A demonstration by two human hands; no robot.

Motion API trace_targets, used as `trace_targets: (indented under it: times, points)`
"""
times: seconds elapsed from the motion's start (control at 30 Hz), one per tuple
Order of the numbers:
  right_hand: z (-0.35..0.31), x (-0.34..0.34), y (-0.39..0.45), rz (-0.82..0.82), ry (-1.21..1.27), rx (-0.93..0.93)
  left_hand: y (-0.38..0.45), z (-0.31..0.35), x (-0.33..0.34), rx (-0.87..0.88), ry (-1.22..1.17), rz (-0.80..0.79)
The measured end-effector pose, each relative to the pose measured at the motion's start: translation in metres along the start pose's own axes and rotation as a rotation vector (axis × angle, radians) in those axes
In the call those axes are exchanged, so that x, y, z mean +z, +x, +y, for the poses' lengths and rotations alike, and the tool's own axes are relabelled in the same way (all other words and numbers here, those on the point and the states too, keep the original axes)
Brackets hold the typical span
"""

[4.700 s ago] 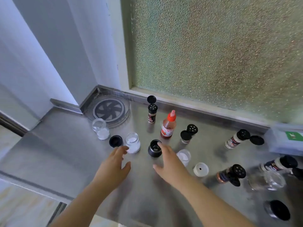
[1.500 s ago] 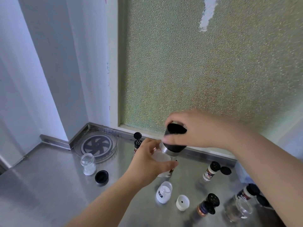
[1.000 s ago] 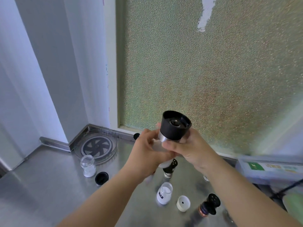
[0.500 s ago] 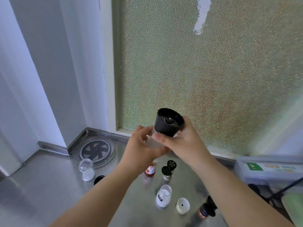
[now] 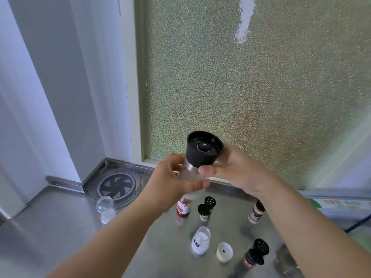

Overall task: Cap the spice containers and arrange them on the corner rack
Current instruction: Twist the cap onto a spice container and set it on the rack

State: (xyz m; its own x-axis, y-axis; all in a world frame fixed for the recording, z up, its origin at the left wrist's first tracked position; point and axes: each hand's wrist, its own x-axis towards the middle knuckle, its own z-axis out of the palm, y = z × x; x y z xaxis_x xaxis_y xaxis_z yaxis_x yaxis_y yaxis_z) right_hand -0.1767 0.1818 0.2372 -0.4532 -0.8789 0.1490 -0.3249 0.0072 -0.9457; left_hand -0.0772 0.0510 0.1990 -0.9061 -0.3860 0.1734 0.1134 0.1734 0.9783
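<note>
Over at the far left, by the corner rack (image 5: 118,185) with its round spoked base, stood an open jar (image 5: 105,209) with a little white powder in the bottom. It was clear and looked like glass, so by my judgement light but breakable and slick-walled; taking it round the body below the neck would be safest.

Nearer the middle, the left hand (image 5: 176,181) was closed round the pale body of the grinder (image 5: 197,163), held up in the air well above the surface (image 5: 60,227). The black cap (image 5: 203,150) sat on a metal collar at its top. This piece seemed stiff and the heaviest of the lot, its frosted body likely smooth, so a full wrap round the body with the twist applied at the cap looked right. The right hand (image 5: 236,169) gripped that cap from the side, thumb across its lower edge, fingers behind it.

Below the hands stood a red-labelled bottle (image 5: 183,208) and a shaker (image 5: 206,210) with its flip lid open. A white bottle (image 5: 200,240) stood uncapped, its white cap (image 5: 224,251) lying just beside it: small, light, easy to pinch by the rim. Farther right another shaker (image 5: 255,252) had its lid open too, and a labelled one (image 5: 256,212) showed past the right wrist.
</note>
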Motion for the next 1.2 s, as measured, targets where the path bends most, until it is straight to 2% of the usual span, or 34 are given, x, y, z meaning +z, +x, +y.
trace_targets:
  times: [0.03,0.1,0.2,0.27,0.33,0.47,0.5,0.57,0.63,0.7,0.83,0.87,0.9,1.0,1.03,1.1,1.2]
  points:
    - [0.000,0.001,0.000,0.025,0.003,-0.005,0.000,-0.001,-0.001,-0.007,-0.027,-0.017]
    - [0.001,0.008,0.002,0.176,-0.051,-0.018,0.000,-0.002,-0.001,-0.028,-0.083,-0.017]
    - [0.003,0.026,0.003,0.442,-0.175,0.009,0.001,-0.005,0.003,-0.037,-0.042,0.088]
    - [0.006,0.034,0.003,0.509,-0.226,0.024,-0.002,-0.007,0.004,-0.049,-0.013,0.116]
    - [0.008,0.032,0.003,0.427,-0.198,0.058,-0.003,-0.008,0.003,-0.045,0.002,0.094]
    - [0.004,0.015,-0.004,0.081,0.042,0.020,-0.004,-0.004,-0.004,-0.028,0.003,-0.077]
    - [-0.001,0.009,-0.007,0.051,0.107,0.012,-0.004,-0.003,-0.006,-0.023,-0.023,-0.138]
    - [-0.015,-0.001,-0.012,0.017,0.077,-0.019,-0.005,-0.002,-0.008,-0.025,-0.062,-0.206]
    - [-0.029,-0.005,-0.013,0.022,-0.101,-0.017,-0.006,-0.002,-0.008,-0.014,-0.040,-0.174]
    - [-0.037,-0.002,-0.011,0.100,-0.320,0.025,-0.008,-0.001,-0.003,0.010,-0.001,-0.081]
    - [-0.034,0.020,-0.008,0.471,-0.680,0.076,-0.006,-0.002,0.004,0.052,0.112,0.075]
    - [-0.033,0.021,-0.008,0.490,-0.727,0.074,-0.006,-0.003,0.004,0.051,0.115,0.071]
    - [-0.033,0.020,-0.009,0.436,-0.752,0.069,-0.005,-0.005,0.003,0.045,0.107,0.044]
    - [-0.046,0.005,-0.011,0.030,-0.727,0.113,-0.003,-0.008,-0.004,0.029,0.113,-0.045]
    - [-0.051,-0.001,-0.011,-0.054,-0.710,0.132,-0.003,-0.008,-0.006,0.031,0.126,-0.055]
    - [-0.059,-0.007,-0.011,-0.059,-0.694,0.139,-0.004,-0.009,-0.005,0.049,0.148,-0.044]
    - [-0.060,0.009,-0.008,0.208,-0.875,0.169,-0.006,-0.011,0.005,0.097,0.202,0.056]
